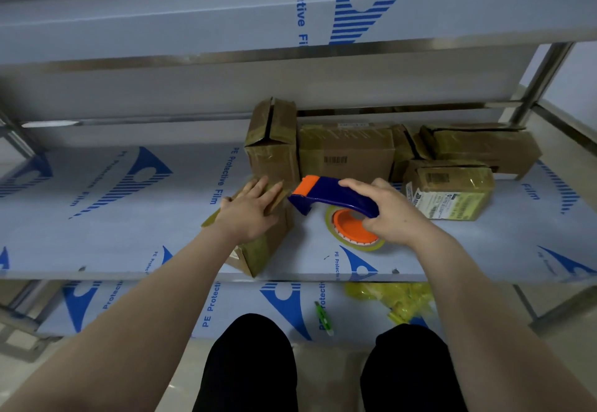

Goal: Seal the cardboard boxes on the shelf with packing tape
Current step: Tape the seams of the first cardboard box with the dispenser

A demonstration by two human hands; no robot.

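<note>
Several boxes (345, 153) — left hand (248, 214) on one, right hand (391, 211) grips dispenser (323, 192).

You have soft, dim, bluish light with only faint shadows; dull glare streaks the metal rail (226, 56) in the upper frame. Your wide lens bows the shelf (97, 224) edges, and the corners look blurred.

This looks like a storeroom or packing area, perhaps in a small shipping business. It has tiered stainless-steel shelving (97, 218) still covered in blue-printed "PE Protective Film". On it are taped cardboard boxes (345, 150) with barcodes, a shipping label (433, 203) and a blue-and-orange tape dispenser (326, 193). Below is a pale floor (326, 379).
</note>
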